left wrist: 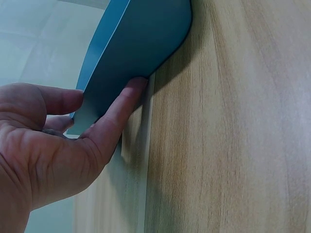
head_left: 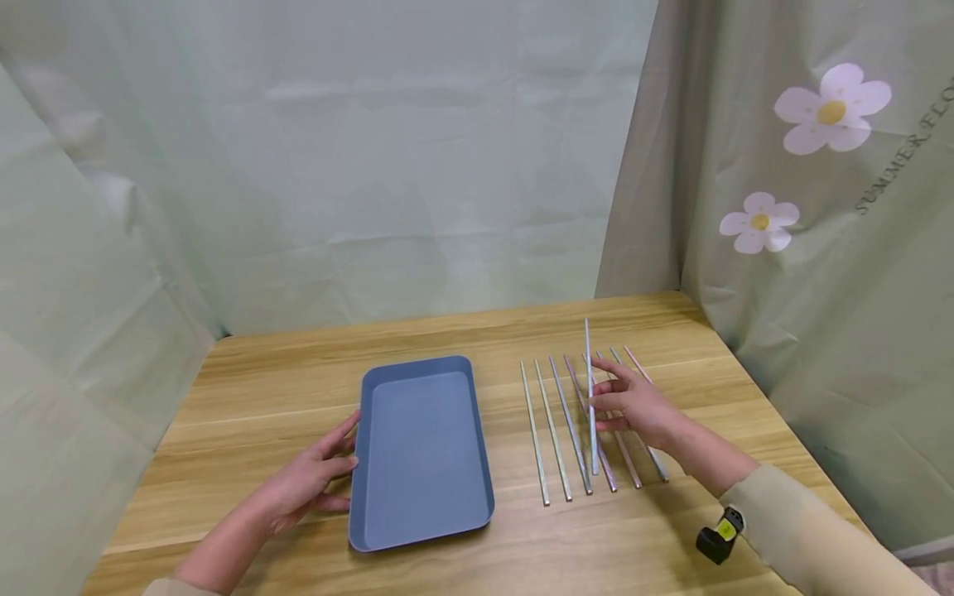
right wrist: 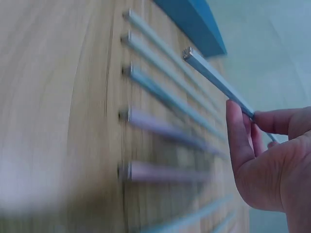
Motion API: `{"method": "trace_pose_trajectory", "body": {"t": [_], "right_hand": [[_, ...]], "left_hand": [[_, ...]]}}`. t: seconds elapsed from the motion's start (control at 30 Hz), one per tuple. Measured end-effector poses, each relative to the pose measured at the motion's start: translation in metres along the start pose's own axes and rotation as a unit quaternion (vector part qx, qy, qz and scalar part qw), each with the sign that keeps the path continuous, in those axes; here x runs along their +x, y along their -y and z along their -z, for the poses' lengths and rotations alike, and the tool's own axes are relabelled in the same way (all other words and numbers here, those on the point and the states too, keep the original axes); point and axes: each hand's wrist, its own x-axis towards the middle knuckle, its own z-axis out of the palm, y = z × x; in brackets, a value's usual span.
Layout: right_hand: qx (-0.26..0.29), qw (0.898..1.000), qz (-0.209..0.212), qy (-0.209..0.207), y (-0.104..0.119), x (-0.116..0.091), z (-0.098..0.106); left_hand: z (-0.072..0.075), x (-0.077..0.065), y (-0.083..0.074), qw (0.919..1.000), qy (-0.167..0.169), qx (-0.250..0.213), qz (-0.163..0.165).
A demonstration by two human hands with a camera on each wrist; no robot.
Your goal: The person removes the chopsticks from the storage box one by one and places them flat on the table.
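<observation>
A blue-grey rectangular tray (head_left: 426,459) lies on the wooden table, left of the middle. My left hand (head_left: 309,480) touches its left side wall; in the left wrist view one finger (left wrist: 119,109) reaches down to the tray's bottom edge while the thumb side meets the wall higher up. Right of the tray, my right hand (head_left: 633,406) pinches a silvery-blue metal chopstick (head_left: 593,447) between thumb and fingers. The right wrist view has this chopstick (right wrist: 214,75) raised over the others, its square end pointing outward. Several chopsticks (head_left: 533,433) in pale green, blue and pink lie side by side beneath.
The wooden table (head_left: 283,381) ends at a pale curtain (head_left: 417,165) behind and at a flowered curtain (head_left: 820,273) on the right. A small black device (head_left: 719,538) is strapped at the right sleeve.
</observation>
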Motion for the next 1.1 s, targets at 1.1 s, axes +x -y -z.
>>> {"method": "trace_pose_trajectory", "body": {"t": [1.1], "right_hand": [[-0.209, 0.977, -0.049, 0.012, -0.020, -0.012, 0.161]], "left_hand": [[-0.003, -0.001, -0.003, 0.9999, -0.008, 0.013, 0.008]]}}
